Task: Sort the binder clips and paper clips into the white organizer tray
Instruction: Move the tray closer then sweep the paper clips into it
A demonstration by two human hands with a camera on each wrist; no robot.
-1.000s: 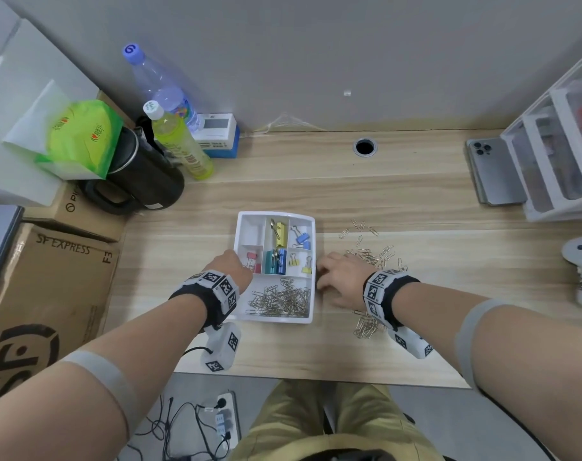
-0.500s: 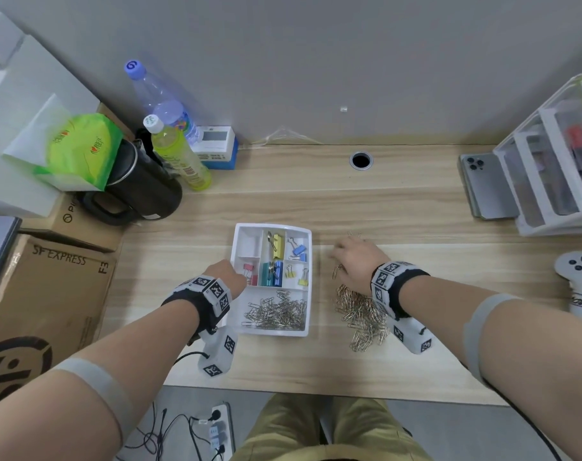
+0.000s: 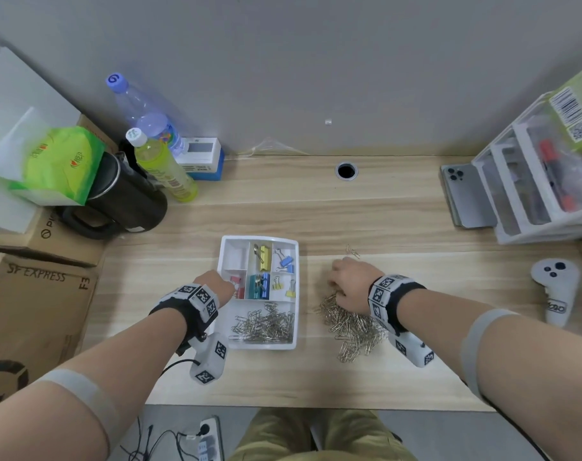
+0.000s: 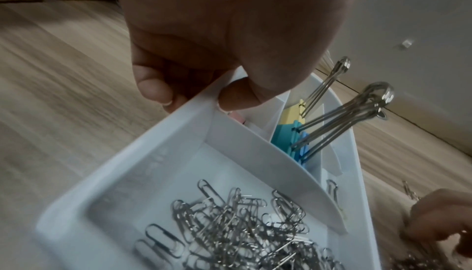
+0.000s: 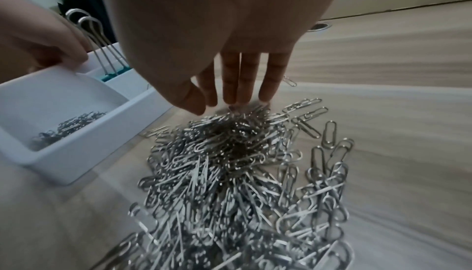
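Note:
The white organizer tray (image 3: 259, 347) sits mid-desk. Its small compartments hold binder clips: yellow (image 3: 263, 254), blue (image 3: 286, 262), teal and blue (image 3: 259, 286), red (image 3: 238, 287). Its wide front compartment holds several paper clips (image 3: 266, 326). My left hand (image 3: 216, 287) pinches the tray's left wall (image 4: 127, 173), thumb (image 4: 237, 96) inside and fingers outside. To the tray's right, loose paper clips (image 3: 349, 327) lie heaped on the desk. My right hand (image 3: 346, 281) rests its straight fingers (image 5: 240, 80) on the far edge of that heap (image 5: 230, 173), holding nothing.
One stray paper clip (image 3: 352, 251) lies beyond the right hand. Bottles (image 3: 163, 168), a black jug (image 3: 130, 201) and cardboard boxes (image 3: 33, 311) crowd the left. A phone (image 3: 466, 197), a clear drawer unit (image 3: 532, 188) and a white controller (image 3: 555, 287) are at the right. A cable hole (image 3: 346, 170) is at the back.
The paper clips that lay scattered right of the tray are now raked into one heap nearer me. My right hand shifted farther away. The left hand kept its hold on the tray.

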